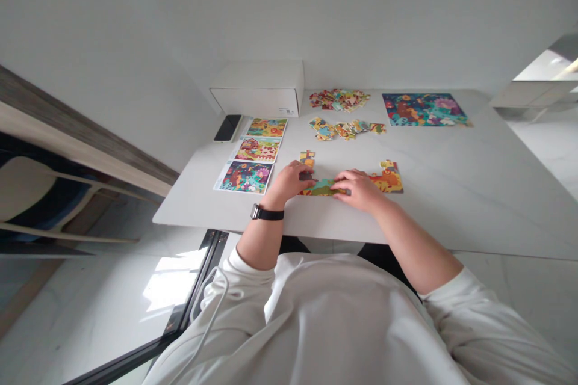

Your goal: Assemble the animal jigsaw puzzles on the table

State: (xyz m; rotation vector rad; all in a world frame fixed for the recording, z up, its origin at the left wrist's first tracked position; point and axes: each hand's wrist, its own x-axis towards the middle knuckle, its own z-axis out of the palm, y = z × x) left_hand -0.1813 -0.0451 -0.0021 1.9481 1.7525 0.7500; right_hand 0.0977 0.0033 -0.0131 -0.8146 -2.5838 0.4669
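Note:
A partly joined jigsaw puzzle [321, 187] lies near the front edge of the table, a low row of colourful pieces with a taller corner at each end. My left hand [289, 183] rests on its left part, thumb and forefinger bent around the pieces there and covering some of them. On the middle of the row, my right hand [360, 189] has its fingers closed over a puzzle piece, mostly hidden under the fingertips. To the right of that hand, the orange right-hand section [389, 178] of the puzzle shows. Loose puzzle pieces [345, 130] lie just beyond both hands.
Another heap of pieces [339, 99] lies farther back. A finished-looking dark puzzle picture [424, 109] is at the back right. Left stand a white box [255, 101], a phone [227, 128] and a sheet with three reference pictures [256, 149]. A wall borders the table's back.

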